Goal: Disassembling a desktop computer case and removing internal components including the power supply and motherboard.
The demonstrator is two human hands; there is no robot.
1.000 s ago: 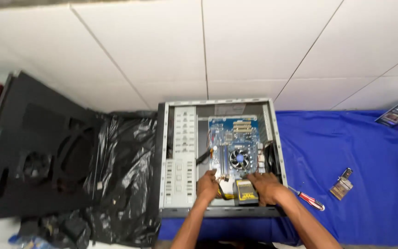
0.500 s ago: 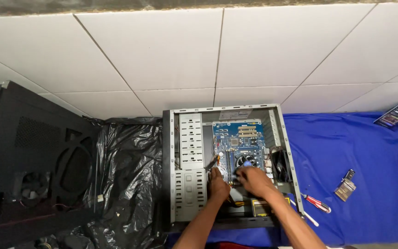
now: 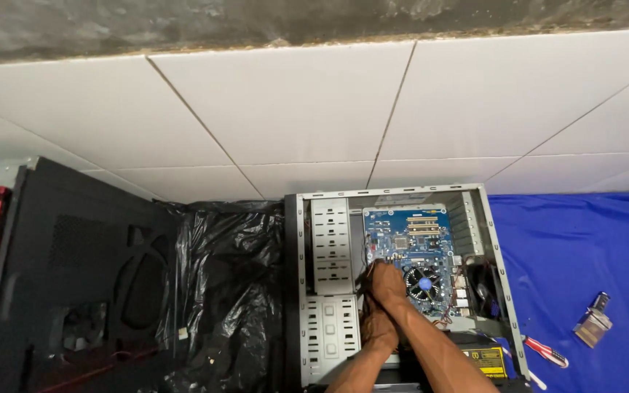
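Both hands are reaching into the open computer case (image 3: 303,291) — the left hand (image 3: 377,326) nearer, the right hand (image 3: 389,282) just beyond it, fingertips touching the blue motherboard (image 3: 409,240) beside the round cooler fan (image 3: 423,282) — though whether either is gripping anything, I cannot tell.

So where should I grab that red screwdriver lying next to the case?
Take the screwdriver by its red handle, coming from above on the open blue cloth side. It lies flat on the cloth just right of the case, so the handle is free there; the case wall crowds the other side.
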